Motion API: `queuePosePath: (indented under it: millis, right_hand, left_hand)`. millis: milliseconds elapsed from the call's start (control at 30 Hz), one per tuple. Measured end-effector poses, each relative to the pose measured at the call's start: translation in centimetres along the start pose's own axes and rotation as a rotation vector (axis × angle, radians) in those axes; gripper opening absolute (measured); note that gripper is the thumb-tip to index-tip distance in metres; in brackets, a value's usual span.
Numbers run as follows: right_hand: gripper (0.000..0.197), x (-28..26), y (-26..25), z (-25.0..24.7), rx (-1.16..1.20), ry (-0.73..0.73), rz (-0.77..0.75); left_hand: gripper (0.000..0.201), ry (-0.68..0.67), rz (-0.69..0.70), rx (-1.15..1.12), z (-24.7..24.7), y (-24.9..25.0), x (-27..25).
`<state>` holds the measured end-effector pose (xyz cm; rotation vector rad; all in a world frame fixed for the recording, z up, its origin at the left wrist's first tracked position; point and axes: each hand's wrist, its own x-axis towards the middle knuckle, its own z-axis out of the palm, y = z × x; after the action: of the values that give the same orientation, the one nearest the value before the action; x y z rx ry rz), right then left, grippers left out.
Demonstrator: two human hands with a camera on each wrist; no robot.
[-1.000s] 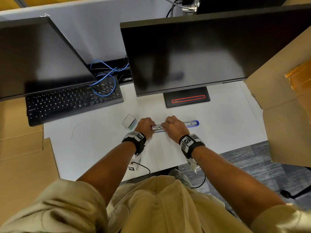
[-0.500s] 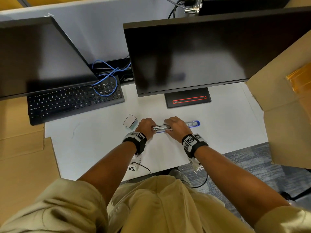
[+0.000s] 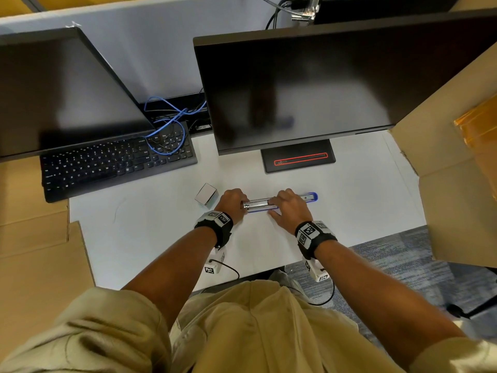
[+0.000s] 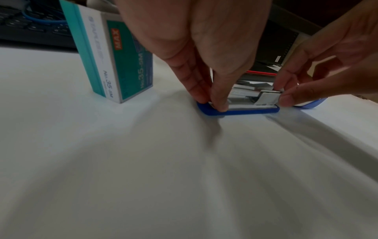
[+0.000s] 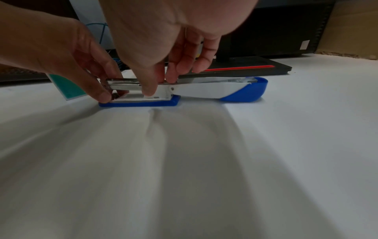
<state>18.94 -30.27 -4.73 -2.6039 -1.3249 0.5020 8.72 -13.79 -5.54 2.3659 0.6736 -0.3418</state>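
Both forearms reach forward side by side, wrists low over the desk (image 3: pixel 150 224). The left hand (image 3: pixel 231 201) arches down with its thumb and fingertips pinched on the left end of the stapler (image 3: pixel 258 204). The right hand (image 3: pixel 289 208) pinches the metal staple channel near the hinge between thumb and forefinger, and its other fingers are loosely curled above. The stapler lies on the white desk just in front of the person, swung open flat. A box of staples (image 3: pixel 206 194) stands just beside the left hand. Behind are a black keyboard (image 3: pixel 115 162) with a blue cable (image 3: pixel 172 119) looped over it and two dark monitors (image 3: pixel 309 84). Cardboard (image 3: pixel 457 157) flanks the desk on both sides. The stapler's long axis runs left to right, parallel to the desk's front edge. Its blue rounded cover end points to the person's right, and the base and channel point left.
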Motion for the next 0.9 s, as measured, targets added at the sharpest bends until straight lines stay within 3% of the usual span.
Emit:
queuePosePath:
  millis: [333,567,733,900]
  right_hand:
    - [0.029,0.3,-1.6,0.8,-0.004,-0.024,-0.114]
    - [0.031,0.6,2.4,-1.3,-0.094,0.025,0.038]
    - [0.035,0.5,5.1,-2.4,-0.283,-0.124,0.141]
    - [0.033,0.6,5.0,-3.0,-0.24,-0.166,0.202]
  left_hand:
    - [0.019,0.003,-0.023,-0.002,0.4,-0.2,0.2]
    - [0.024,-0.022,0.006,0.023,0.3,-0.6,0.3]
    - [0.02,-0.005,0.005,0.056,0.6,-0.6,0.2]
    - [0.019,0.012,0.012,0.077,0.9,-0.7,0.2]
